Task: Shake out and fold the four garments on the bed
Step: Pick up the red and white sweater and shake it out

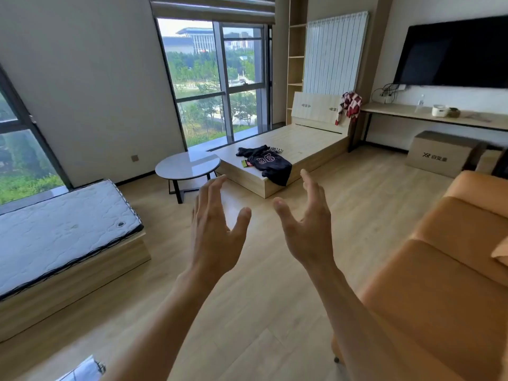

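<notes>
Bright daylight from the window (214, 78), soft focus, bowed wide-angle edges

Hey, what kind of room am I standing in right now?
Probably a studio apartment or hotel-style bedroom: a bare wooden bed frame with clothes on it, a wall-mounted TV above a long desk, and an orange sofa.

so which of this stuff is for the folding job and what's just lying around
For the job: dark jersey marked 96, striped garment behind it, small green and pink piece beside it, all on the bare wooden bed; perhaps the red checked cloth hung on the headboard.

Lying about: round table, mattress, cardboard box, orange sofa, wall screen.
</notes>
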`<state>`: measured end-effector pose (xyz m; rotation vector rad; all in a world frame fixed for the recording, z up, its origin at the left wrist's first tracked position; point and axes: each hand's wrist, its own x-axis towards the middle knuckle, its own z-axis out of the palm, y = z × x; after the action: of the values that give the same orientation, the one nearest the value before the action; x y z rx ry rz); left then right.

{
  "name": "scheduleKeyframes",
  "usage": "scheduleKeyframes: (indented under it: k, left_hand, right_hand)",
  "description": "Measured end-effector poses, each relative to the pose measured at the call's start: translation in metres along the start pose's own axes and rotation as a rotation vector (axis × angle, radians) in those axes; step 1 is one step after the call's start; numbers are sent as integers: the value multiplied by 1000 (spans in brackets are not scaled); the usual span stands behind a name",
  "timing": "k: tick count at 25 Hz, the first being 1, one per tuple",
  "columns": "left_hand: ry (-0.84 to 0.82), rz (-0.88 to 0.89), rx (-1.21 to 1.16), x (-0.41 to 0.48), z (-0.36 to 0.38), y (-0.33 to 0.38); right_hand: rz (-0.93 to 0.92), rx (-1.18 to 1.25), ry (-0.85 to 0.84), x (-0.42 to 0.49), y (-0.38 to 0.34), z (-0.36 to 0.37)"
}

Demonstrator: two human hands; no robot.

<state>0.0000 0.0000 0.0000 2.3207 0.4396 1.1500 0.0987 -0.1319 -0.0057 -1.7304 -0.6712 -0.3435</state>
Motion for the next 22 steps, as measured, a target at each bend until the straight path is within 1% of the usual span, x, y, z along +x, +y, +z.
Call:
scheduleKeyframes:
  k: [3, 6, 10, 13, 19, 22]
  left_hand:
    - [0, -28, -24, 31, 36, -19]
    - [-7, -91, -36, 78, 76, -41]
    - [16, -114, -53, 139, 116, -67]
    - [-5, -139, -66, 180, 147, -94]
    - [7, -265, -135, 268, 219, -173]
    - [10, -289, -164, 321, 252, -219]
  right_hand:
    - [46, 35, 21, 36, 29, 16]
    - [95, 69, -9, 88, 59, 37]
    - [105, 72, -25, 153, 93, 60]
    - [124, 70, -54, 194, 116, 85]
    - [190, 69, -72, 283, 186, 161]
    - [216, 87, -50, 335, 217, 207]
